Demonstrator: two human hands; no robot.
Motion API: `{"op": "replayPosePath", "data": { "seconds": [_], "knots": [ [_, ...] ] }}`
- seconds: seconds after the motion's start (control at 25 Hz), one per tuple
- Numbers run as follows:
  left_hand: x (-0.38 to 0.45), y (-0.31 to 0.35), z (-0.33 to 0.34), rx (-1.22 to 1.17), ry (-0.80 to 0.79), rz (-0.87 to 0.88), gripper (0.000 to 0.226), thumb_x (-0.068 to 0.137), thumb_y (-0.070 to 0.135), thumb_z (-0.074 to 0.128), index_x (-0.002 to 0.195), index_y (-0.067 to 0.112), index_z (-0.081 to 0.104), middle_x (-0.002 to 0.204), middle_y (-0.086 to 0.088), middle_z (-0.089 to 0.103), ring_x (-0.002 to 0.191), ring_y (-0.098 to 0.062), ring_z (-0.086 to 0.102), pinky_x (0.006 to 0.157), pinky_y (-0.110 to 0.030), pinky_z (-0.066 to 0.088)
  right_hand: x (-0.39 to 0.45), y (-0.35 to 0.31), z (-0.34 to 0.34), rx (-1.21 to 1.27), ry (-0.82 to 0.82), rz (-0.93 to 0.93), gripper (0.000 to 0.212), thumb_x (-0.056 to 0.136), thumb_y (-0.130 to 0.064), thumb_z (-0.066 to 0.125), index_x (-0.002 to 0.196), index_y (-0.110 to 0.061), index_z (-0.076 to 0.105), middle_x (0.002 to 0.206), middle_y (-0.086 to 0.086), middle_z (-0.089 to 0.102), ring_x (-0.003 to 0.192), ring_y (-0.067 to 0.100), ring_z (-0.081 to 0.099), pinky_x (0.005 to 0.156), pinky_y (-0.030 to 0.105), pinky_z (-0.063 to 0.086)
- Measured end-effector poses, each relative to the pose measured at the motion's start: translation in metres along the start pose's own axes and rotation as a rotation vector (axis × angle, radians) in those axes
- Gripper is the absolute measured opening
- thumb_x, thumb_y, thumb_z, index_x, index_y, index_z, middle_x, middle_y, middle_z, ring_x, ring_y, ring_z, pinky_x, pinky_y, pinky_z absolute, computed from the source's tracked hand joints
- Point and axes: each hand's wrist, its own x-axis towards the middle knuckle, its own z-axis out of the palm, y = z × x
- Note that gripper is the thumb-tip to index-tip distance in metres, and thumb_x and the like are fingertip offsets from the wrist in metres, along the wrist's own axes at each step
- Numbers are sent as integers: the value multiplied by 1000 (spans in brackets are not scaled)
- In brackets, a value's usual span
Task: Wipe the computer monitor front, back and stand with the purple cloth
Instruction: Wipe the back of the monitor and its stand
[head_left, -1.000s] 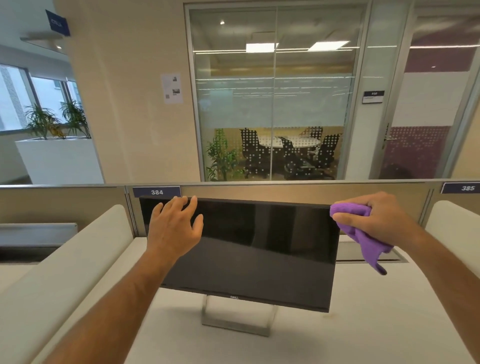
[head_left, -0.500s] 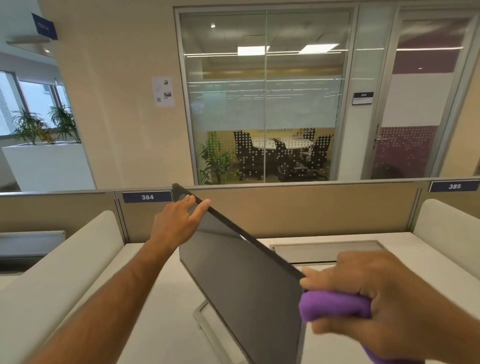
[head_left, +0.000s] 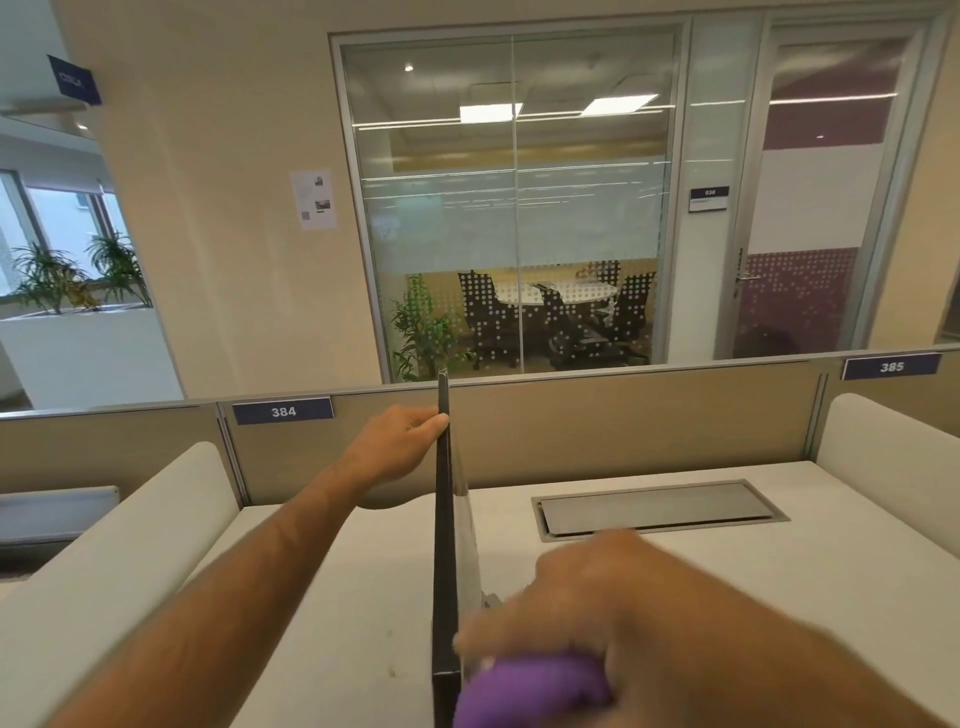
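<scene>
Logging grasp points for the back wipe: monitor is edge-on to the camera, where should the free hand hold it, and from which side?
Probably the top edge of the monitor, near its far upper corner, from the left. The panel stands edge-on and thin, so fingers can wrap over the rim, as the left hand does there. That leaves the right side free for the right hand with the purple cloth.

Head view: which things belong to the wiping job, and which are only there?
Job: monitor, edge-on; purple cloth in right hand; left hand gripping monitor's far edge.
Only there: desk, cable hatch, divider, label 384.
</scene>
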Motion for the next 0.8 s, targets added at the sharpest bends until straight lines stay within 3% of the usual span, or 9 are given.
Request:
{"op": "replayPosePath", "data": {
  "seconds": [0.08, 0.16, 0.28, 0.36, 0.48, 0.64, 0.8],
  "knots": [
    [-6, 9, -6, 35, 14, -11, 38, 99, 40, 47, 100, 14, 75, 95, 0, 71, 92, -20, 64, 86, -41, 50, 12, 30, -23, -71, 128, 80, 39, 80, -47, 78, 116, -37, 70, 88, -21, 70, 81, -2, 63, 75, 14, 48],
    [-16, 16, -15, 55, 16, -65, 37, 95, 41, 54, 97, 11, 76, 88, 0, 66, 85, -20, 60, 79, -39, 50, 43, 73, -52, -349, 219, 212, 55, 78, -53, 76, 129, -36, 62, 109, -15, 70, 93, 3, 61, 86, 23, 51],
    [-33, 32, -28, 67, -49, -149, 34, 86, 44, 67, 87, 11, 78, 90, -7, 73, 90, -24, 66, 81, -44, 55, 106, 132, -78, -656, 130, 331, 77, 78, -53, 75, 146, -39, 41, 123, -6, 65, 107, 16, 58, 87, 34, 48],
    [-45, 43, -34, 75, -109, -181, 33, 81, 45, 73, 80, 12, 78, 86, -7, 74, 89, -23, 67, 81, -42, 56, 144, 146, -88, -788, 64, 345, 84, 79, -45, 76, 149, -43, 30, 116, -3, 66, 101, 22, 60, 77, 36, 48],
    [-55, 56, -36, 144, -151, -200, 34, 75, 48, 77, 76, 14, 77, 82, -5, 74, 83, -19, 69, 78, -41, 57, 183, 145, -83, -848, -2, 313, 92, 82, -29, 76, 151, -50, 18, 105, -5, 68, 89, 19, 62, 65, 33, 47],
    [-58, 65, -36, 219, -125, -205, 25, 78, 38, 77, 77, 13, 73, 82, -4, 72, 82, -18, 67, 68, -30, 53, 208, 139, -67, -964, -52, 288, 96, 81, -18, 77, 153, -45, 20, 122, 3, 62, 97, 22, 61, 65, 35, 47],
    [-54, 69, -33, 253, -122, -201, 20, 79, 30, 76, 78, 11, 71, 80, -5, 71, 78, -18, 66, 67, -30, 53, 209, 141, -64, -912, -79, 343, 92, 81, -15, 77, 152, -43, 25, 125, 5, 59, 93, 22, 55, 66, 35, 43]
  ]
}}
